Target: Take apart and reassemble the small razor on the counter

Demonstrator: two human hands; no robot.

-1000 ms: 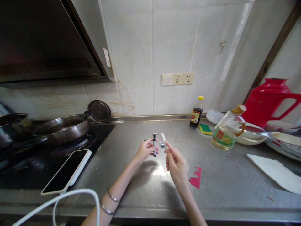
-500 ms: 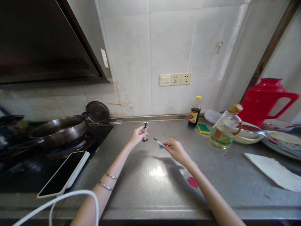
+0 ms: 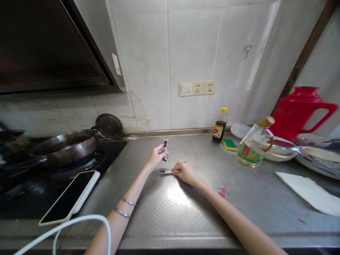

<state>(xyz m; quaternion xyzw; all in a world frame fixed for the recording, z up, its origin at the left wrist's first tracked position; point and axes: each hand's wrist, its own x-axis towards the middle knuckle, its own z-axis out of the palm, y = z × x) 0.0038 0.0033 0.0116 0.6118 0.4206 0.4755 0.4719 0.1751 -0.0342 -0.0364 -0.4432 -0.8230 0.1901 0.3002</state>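
My left hand (image 3: pixel 157 156) is closed round a small razor (image 3: pixel 165 151) with a T-shaped metal head and a grey and black handle. It is held upright above the counter, head up. Nearer to me, my right hand (image 3: pixel 183 171) pinches a slim pale-handled brush (image 3: pixel 167 172). Its dark tip points left, below the razor and apart from it. A bit of something teal (image 3: pixel 185 162) shows just behind my right hand, mostly hidden.
A phone (image 3: pixel 69 196) lies by the stove at left, near a pan (image 3: pixel 65 150) and a white cable (image 3: pixel 87 216). To the right stand a sauce bottle (image 3: pixel 219 128), a sponge (image 3: pixel 230 145), an oil jug (image 3: pixel 251 150), a red flask (image 3: pixel 294 113), dishes and white paper (image 3: pixel 305 191).
My right hand has come left and towards me with the brush, which now lies level below the razor. The razor has shifted very slightly.
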